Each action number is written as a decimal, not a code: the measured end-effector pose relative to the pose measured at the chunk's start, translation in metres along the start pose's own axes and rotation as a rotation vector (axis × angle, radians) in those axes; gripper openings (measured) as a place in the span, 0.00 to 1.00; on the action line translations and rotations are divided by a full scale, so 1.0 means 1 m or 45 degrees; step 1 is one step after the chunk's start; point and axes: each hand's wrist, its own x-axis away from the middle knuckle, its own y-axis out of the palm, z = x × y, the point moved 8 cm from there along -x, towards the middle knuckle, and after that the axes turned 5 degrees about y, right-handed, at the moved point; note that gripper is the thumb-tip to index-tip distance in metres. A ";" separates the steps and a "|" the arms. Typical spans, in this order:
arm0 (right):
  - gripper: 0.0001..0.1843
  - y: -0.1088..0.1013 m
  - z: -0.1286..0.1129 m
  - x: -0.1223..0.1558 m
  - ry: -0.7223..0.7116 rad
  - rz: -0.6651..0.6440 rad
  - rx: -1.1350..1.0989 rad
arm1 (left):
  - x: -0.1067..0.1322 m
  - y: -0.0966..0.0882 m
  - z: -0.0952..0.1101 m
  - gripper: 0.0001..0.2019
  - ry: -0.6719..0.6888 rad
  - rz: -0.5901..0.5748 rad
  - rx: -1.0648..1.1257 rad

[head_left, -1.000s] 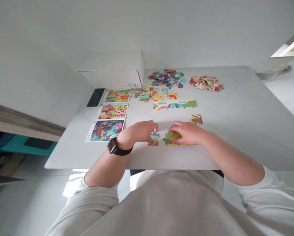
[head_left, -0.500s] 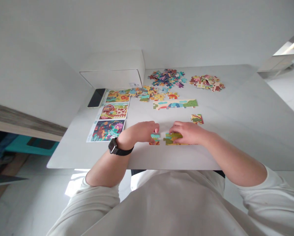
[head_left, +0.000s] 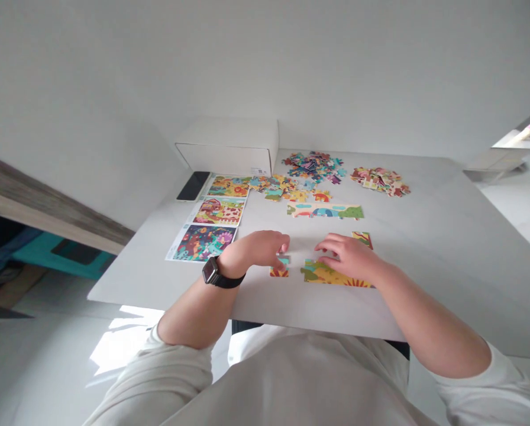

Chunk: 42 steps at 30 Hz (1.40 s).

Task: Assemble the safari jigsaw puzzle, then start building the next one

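Note:
My left hand, with a black watch on the wrist, rests on the white table and its curled fingers press a small teal and orange puzzle piece. My right hand lies with bent fingers on a joined strip of green and yellow puzzle pieces just right of that piece. A narrow gap separates the piece from the strip. A single loose piece lies just behind my right hand.
Farther back lie a finished puzzle strip, three loose piles of pieces, three picture cards, a black phone and a white box at the wall.
The view has tilted, so everything sits lower and to the right. My right hand has lifted slightly back off the strip, showing more of it; the left hand still presses the small piece.

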 end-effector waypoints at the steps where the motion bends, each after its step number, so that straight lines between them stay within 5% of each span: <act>1: 0.11 -0.003 0.002 0.000 0.005 0.031 -0.004 | -0.001 -0.003 -0.002 0.20 -0.007 0.045 -0.002; 13: 0.09 -0.011 0.014 0.000 0.006 0.207 0.014 | 0.004 -0.038 -0.056 0.14 -0.501 0.555 -0.034; 19: 0.08 -0.012 0.017 0.000 0.001 0.238 0.016 | -0.004 -0.048 -0.075 0.18 -0.540 0.829 -0.083; 30: 0.08 -0.011 0.013 0.000 -0.042 0.257 0.015 | -0.042 -0.021 -0.092 0.27 -0.422 0.651 -0.089; 42: 0.07 -0.009 0.014 -0.001 -0.043 0.247 0.029 | -0.026 -0.038 -0.087 0.27 -0.432 0.834 -0.105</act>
